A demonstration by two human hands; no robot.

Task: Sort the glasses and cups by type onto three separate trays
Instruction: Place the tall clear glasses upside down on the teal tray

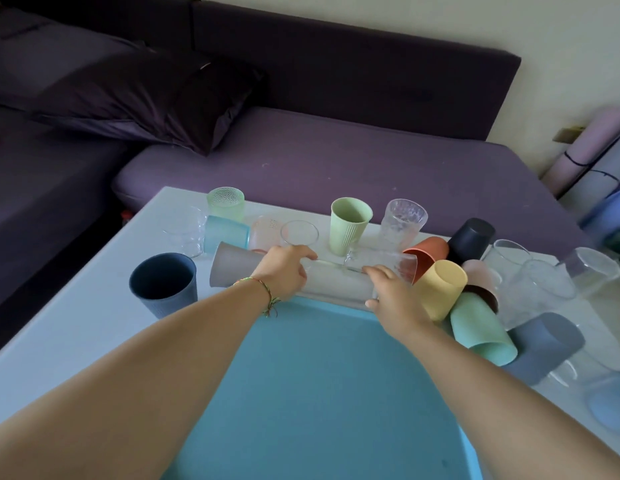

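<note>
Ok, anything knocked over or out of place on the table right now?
Yes. At the right, the yellow cup, mint cup, orange cup and grey-blue cup lie on their sides in a jumbled pile. Farther left, the grey cup is tipped over too. Nothing looks spilled or broken.

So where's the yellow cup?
In the head view, the yellow cup lies tipped over on the right side of the table, just right of the right hand, between the orange cup and the mint-green cup.
</note>
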